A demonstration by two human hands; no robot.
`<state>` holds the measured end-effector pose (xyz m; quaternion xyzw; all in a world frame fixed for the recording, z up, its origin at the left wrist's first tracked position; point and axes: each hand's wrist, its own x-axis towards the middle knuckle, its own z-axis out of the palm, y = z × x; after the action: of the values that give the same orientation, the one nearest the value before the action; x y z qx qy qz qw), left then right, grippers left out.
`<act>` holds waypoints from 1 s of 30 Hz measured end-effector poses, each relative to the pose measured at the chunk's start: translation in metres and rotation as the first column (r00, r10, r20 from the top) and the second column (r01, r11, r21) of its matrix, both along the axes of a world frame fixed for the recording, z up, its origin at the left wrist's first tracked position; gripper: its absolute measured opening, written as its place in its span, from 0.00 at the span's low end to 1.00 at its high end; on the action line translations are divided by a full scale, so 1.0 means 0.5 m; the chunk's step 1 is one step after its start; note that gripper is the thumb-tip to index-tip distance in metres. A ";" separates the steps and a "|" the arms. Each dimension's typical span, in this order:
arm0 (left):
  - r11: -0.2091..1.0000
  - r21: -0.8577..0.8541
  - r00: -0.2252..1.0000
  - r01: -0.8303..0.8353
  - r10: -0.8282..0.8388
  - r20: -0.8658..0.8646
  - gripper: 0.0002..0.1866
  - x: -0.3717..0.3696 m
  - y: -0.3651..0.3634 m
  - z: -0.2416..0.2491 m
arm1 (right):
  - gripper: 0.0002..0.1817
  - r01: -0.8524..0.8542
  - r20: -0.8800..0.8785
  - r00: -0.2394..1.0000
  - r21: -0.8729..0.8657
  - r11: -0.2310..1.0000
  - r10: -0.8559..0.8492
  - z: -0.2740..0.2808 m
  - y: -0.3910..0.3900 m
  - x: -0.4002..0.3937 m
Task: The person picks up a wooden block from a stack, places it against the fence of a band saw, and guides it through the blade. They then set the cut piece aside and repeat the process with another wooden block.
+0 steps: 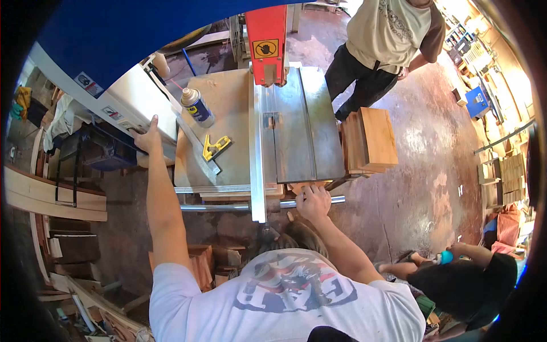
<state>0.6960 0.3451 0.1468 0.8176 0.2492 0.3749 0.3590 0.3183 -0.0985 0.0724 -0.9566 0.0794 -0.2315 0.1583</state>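
Note:
My left hand [149, 138] reaches up along the white housing of a band saw [142, 97]. Its thumb is raised and the fingers bend around the housing's edge. At the front edge of the saw table [219, 108], my right hand [313, 203] is closed over the round metal rail [228, 207]; whatever its curled fingers hold is hidden. A long metal fence [258, 171] crosses the table between my arms. On the table's left part stand a spray can [198, 108] with a red straw and a yellow-handled combination square [216, 148].
The red blade guard [265, 45] hangs over the table. Stacked wood blocks [376, 139] stand at its right. A person [393, 34] stands behind them, and another person [467, 273] is low at the right. Boards [57, 196] lie at the left.

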 end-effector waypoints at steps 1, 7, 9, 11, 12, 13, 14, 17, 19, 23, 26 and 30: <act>1.000 -0.002 1.000 0.000 0.000 0.001 0.69 -0.001 0.002 0.000 | 0.09 0.004 -0.005 1.000 0.003 1.000 -0.004 0.000 0.001 -0.001; 1.000 0.000 0.995 0.018 -0.018 -0.098 0.67 -0.014 0.001 0.020 | 0.08 0.011 0.010 1.000 0.021 1.000 -0.011 0.001 0.005 -0.006; 0.991 0.047 0.980 0.124 -0.115 -0.162 0.65 -0.021 0.047 -0.004 | 0.08 -0.011 0.031 0.999 0.014 1.000 0.011 0.003 0.004 0.000; 0.965 0.030 0.955 0.261 -0.253 -0.155 0.64 -0.070 0.065 -0.002 | 0.06 -0.010 0.035 0.999 -0.003 1.000 0.010 0.002 0.005 -0.001; 0.969 -0.052 0.950 0.240 -0.246 -0.195 0.60 -0.127 0.062 0.014 | 0.06 -0.021 0.050 0.999 0.002 1.000 0.021 0.000 0.004 -0.001; 0.969 -0.079 0.959 0.235 -0.244 -0.144 0.57 -0.172 0.072 -0.005 | 0.05 -0.030 0.065 0.997 0.006 1.000 0.030 -0.002 0.001 -0.001; 0.968 -0.104 0.967 0.230 -0.240 -0.091 0.54 -0.221 0.086 -0.024 | 0.05 -0.040 0.081 0.996 0.010 0.999 0.039 -0.004 0.000 -0.005; 0.864 -0.430 0.959 0.261 -0.284 0.011 0.45 -0.437 0.077 -0.026 | 0.03 -0.111 0.162 0.982 0.074 0.991 0.098 -0.006 -0.003 -0.010; 0.888 -0.434 0.978 0.154 -0.199 -0.059 0.41 -0.575 0.078 -0.060 | 0.04 -0.159 0.193 0.973 0.177 0.971 0.124 -0.002 -0.009 -0.023; 0.894 -0.446 0.975 -0.049 -0.054 -0.216 0.34 -0.820 0.054 -0.142 | 0.11 -0.247 0.289 0.933 0.085 0.965 0.213 0.061 -0.024 -0.019; 0.906 -0.413 0.964 -0.093 -0.021 -0.265 0.32 -0.931 0.033 -0.242 | 0.22 -0.245 0.161 0.958 0.024 0.969 0.238 0.065 -0.039 0.024; 0.800 -0.598 0.983 -0.052 -0.065 -0.172 0.30 -1.005 -0.037 -0.274 | 0.31 -0.280 -0.136 0.953 -0.049 0.959 0.271 0.091 -0.031 0.102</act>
<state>0.1934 0.3267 0.0098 0.6940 0.3841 0.1982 0.5758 0.3691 -0.1143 0.1178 -0.9760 -0.0528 -0.1477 0.1512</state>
